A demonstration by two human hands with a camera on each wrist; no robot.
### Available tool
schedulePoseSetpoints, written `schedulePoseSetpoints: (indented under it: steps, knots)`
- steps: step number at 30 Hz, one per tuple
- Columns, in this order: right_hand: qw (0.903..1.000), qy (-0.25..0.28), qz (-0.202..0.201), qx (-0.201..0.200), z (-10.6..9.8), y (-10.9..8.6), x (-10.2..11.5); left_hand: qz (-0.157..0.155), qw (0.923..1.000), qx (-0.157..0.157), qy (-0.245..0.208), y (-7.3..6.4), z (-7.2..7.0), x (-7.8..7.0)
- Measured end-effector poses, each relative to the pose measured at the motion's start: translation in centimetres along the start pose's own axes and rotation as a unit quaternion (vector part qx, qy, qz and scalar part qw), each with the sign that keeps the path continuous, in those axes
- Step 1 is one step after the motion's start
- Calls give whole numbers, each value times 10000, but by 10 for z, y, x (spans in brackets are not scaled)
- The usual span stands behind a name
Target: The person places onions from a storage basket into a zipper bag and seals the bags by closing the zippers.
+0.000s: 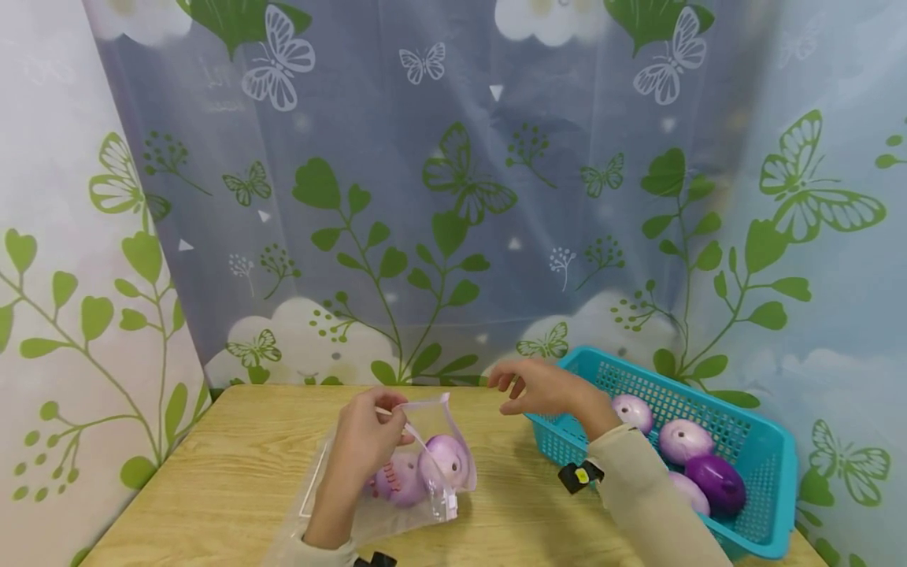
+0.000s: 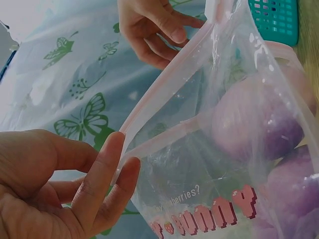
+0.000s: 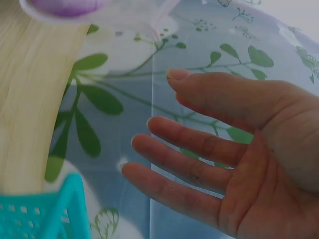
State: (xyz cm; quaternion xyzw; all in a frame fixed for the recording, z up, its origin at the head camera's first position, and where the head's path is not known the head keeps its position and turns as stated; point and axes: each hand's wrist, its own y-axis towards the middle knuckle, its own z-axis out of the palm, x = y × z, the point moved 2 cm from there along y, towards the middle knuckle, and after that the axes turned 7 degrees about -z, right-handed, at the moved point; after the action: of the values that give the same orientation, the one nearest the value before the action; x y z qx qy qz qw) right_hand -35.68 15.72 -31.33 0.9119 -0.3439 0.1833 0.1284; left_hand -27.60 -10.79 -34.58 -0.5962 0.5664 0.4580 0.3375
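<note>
My left hand (image 1: 368,433) pinches the top edge of a clear zip bag (image 2: 164,129) with a pink rim, and the bag's mouth stands partly open. Inside lie pale purple, glossy round pieces (image 1: 446,463), one with a small brown dot; the bag's side bears pink lettering. To the right of the bag, my right hand (image 1: 542,390) hovers over the left corner of a turquoise basket (image 1: 638,366). Its fingers are relaxed and spread, holding nothing, as the right wrist view shows.
More such pieces sit in the basket: pale ones (image 1: 684,441) and a dark purple egg-shaped one (image 1: 716,483). Both bag and basket rest on a light wooden table (image 1: 241,449). Behind its far edge hangs a curtain (image 1: 397,260) printed with leaves and butterflies.
</note>
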Motion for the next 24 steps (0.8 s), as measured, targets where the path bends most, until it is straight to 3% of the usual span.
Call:
schedulePoseSetpoints:
  steps: [7,20,24]
  knots:
    - [9996,-118,229,85,-16,-12,-18,-15,10000,5,-11,0,1,1]
    - [9966,487,660,122,-37,-38,-69,38,10000,25,-1,-1,1,0]
    - [9962,265,817,145,-41,-46,-84,62,10000,25,9,-1,1,0]
